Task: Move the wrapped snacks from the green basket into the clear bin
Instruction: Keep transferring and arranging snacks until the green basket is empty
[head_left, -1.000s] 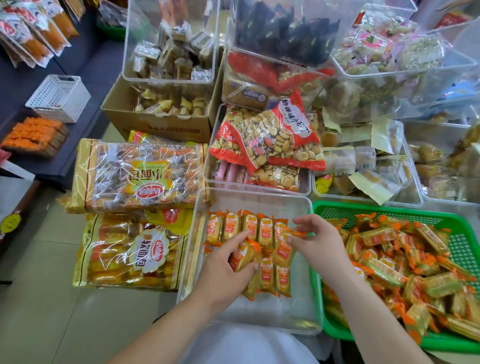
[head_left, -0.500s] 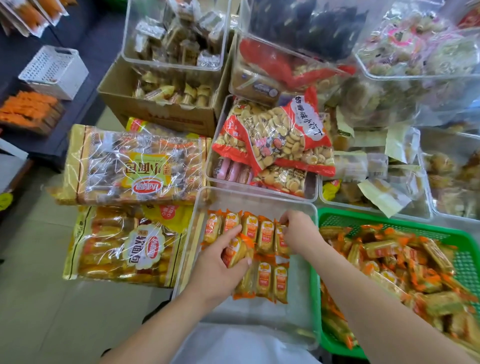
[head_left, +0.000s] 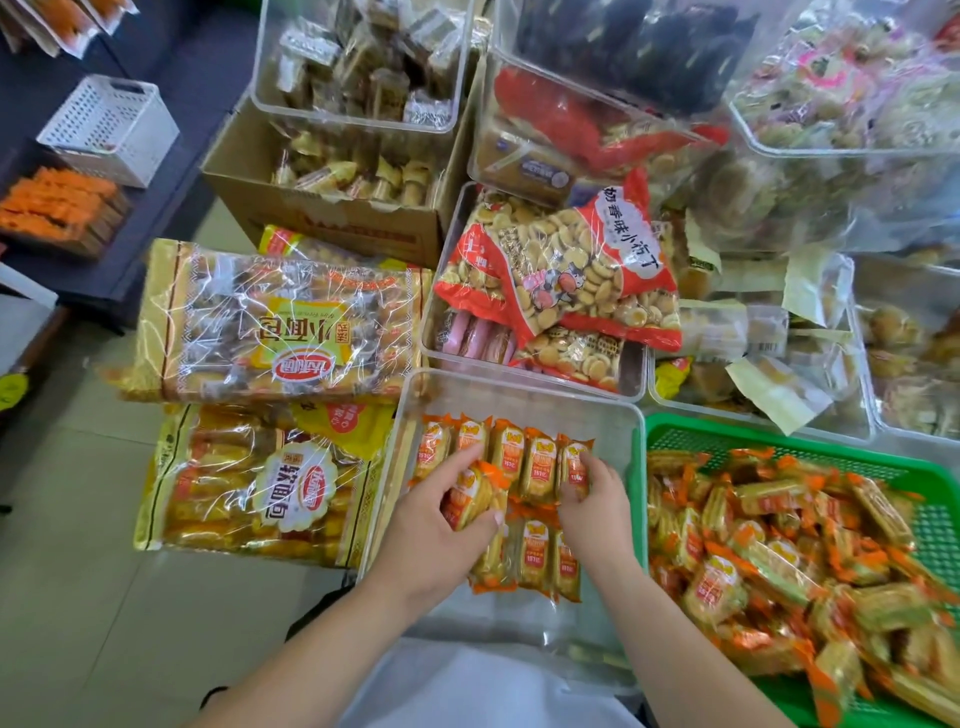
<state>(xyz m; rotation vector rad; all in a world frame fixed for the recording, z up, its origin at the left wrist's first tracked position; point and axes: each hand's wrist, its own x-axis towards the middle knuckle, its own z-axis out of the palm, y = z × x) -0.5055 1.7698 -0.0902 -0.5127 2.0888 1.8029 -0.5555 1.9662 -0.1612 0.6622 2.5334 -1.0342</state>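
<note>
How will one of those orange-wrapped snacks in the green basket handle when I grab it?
Probably light: the left hand grips a couple of wrapped snacks. The glossy film looks slippery, so a loose pinch might slide. Likely fairly stiff: those in the clear bin hold their shape in neat rows.

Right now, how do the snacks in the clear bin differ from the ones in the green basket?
The bin snacks lie in neat side-by-side rows; the basket snacks are a jumbled pile. The bin snacks are few, leaving much of the clear bin bare; the basket snacks cover most of the green basket. The left hand and right hand hold bin snacks, not basket snacks. Both have orange-and-yellow wrappers.
</note>
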